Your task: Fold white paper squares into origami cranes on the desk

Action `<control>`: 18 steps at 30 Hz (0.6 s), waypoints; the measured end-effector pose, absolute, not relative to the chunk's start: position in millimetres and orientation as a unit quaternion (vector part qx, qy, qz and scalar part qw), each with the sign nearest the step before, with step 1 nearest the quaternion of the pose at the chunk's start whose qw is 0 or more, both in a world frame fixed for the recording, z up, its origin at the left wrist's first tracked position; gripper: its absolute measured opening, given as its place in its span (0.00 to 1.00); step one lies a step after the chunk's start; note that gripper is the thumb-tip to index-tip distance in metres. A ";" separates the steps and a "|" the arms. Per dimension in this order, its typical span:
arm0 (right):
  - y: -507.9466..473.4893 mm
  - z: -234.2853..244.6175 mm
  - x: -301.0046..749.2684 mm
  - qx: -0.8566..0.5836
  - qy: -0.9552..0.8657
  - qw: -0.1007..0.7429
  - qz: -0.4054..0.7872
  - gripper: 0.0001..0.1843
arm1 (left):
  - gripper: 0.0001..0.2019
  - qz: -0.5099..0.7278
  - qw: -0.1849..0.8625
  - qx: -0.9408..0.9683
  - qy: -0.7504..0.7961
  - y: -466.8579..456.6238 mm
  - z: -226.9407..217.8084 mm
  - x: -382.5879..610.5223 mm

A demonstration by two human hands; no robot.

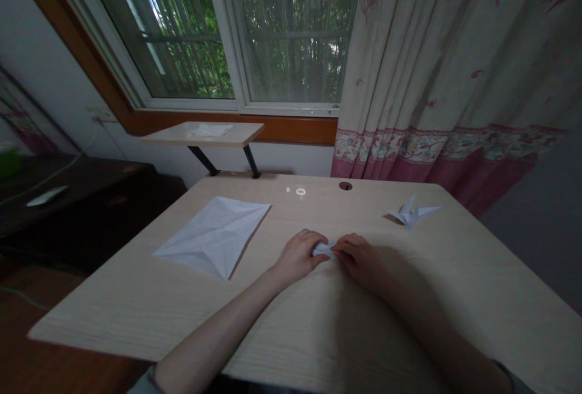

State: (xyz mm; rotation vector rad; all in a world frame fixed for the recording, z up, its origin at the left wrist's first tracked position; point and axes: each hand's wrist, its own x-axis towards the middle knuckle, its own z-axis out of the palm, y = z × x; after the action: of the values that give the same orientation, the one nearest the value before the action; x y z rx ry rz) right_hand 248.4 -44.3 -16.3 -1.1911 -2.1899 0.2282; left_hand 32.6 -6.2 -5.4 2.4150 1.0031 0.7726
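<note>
Both my hands rest on the light wooden table (318, 321) near its middle, pinching a small folded piece of white paper (324, 249) between them. My left hand (297, 256) has its fingers curled onto the paper's left end. My right hand (361, 257) presses its fingertips on the right end. Most of the paper is hidden under my fingers. A creased white sheet (214, 234) lies flat to the left of my hands. A finished white paper crane (413, 212) stands at the far right of the table.
A small round hole (345, 186) sits near the table's far edge. Behind it a small shelf (204, 134) juts out under the window, and a floral curtain (454, 79) hangs at the right. A dark cabinet (68, 194) stands at the left.
</note>
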 end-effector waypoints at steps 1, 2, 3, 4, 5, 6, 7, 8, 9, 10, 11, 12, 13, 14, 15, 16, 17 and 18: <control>-44.1 -17.0 248.4 -0.453 -0.829 0.316 0.084 0.12 | 0.15 0.274 0.207 0.866 0.364 -6.2 -4.5 32.8; -43.8 -17.8 248.5 -0.454 -0.829 0.315 0.083 0.13 | 0.16 0.269 0.206 0.865 0.370 -6.1 -3.6 32.9; -43.6 -18.6 248.6 -0.454 -0.830 0.314 0.082 0.13 | 0.17 0.264 0.203 0.865 0.376 -6.0 -2.6 33.1; -43.3 -19.3 248.8 -0.453 -0.832 0.311 0.081 0.13 | 0.18 0.259 0.200 0.864 0.382 -5.7 -1.6 33.2; -43.0 -19.8 249.0 -0.450 -0.834 0.308 0.079 0.14 | 0.18 0.254 0.198 0.864 0.388 -5.4 -0.8 33.3; -42.7 -20.2 249.3 -0.447 -0.837 0.307 0.076 0.14 | 0.18 0.251 0.196 0.863 0.392 -5.1 -0.1 33.4; -42.5 -20.5 249.6 -0.443 -0.839 0.307 0.072 0.15 | 0.18 0.248 0.195 0.862 0.396 -4.9 0.5 33.5; -42.3 -20.5 249.8 -0.439 -0.841 0.307 0.068 0.15 | 0.18 0.246 0.195 0.861 0.400 -4.7 0.9 33.6; -42.2 -20.3 249.9 -0.437 -0.843 0.307 0.064 0.16 | 0.17 0.244 0.195 0.860 0.403 -4.8 1.1 33.7; -42.1 -19.8 249.9 -0.436 -0.844 0.306 0.061 0.17 | 0.17 0.242 0.195 0.859 0.407 -5.0 1.4 33.9; -42.2 -19.2 249.8 -0.436 -0.845 0.305 0.059 0.17 | 0.17 0.239 0.195 0.857 0.412 -5.3 1.6 34.0; -42.2 -18.5 249.5 -0.436 -0.845 0.304 0.056 0.17 | 0.18 0.235 0.195 0.856 0.418 -5.8 1.9 34.2; -42.3 -17.7 249.1 -0.438 -0.844 0.304 0.055 0.18 | 0.18 0.230 0.194 0.855 0.423 -6.3 2.1 34.3; -42.4 -17.1 248.7 -0.440 -0.844 0.303 0.054 0.18 | 0.18 0.225 0.194 0.854 0.427 -6.9 2.4 34.5; -42.5 -16.6 248.3 -0.440 -0.844 0.301 0.056 0.19 | 0.18 0.220 0.194 0.853 0.431 -7.4 2.6 34.6; -42.5 -16.4 248.0 -0.439 -0.845 0.298 0.060 0.19 | 0.18 0.217 0.194 0.853 0.433 -7.8 2.6 34.7; -42.5 -16.4 247.8 -0.438 -0.846 0.295 0.065 0.20 | 0.18 0.215 0.194 0.853 0.435 -8.0 2.5 34.8; -42.5 -16.7 247.8 -0.437 -0.848 0.292 0.073 0.21 | 0.17 0.215 0.194 0.853 0.435 -8.2 2.1 34.8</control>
State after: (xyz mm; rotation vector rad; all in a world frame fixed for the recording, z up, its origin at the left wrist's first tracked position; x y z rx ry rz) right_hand 247.8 -42.5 -16.7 -1.1641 -2.2586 0.1938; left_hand 34.8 -8.2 2.1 2.3915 1.2197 0.6038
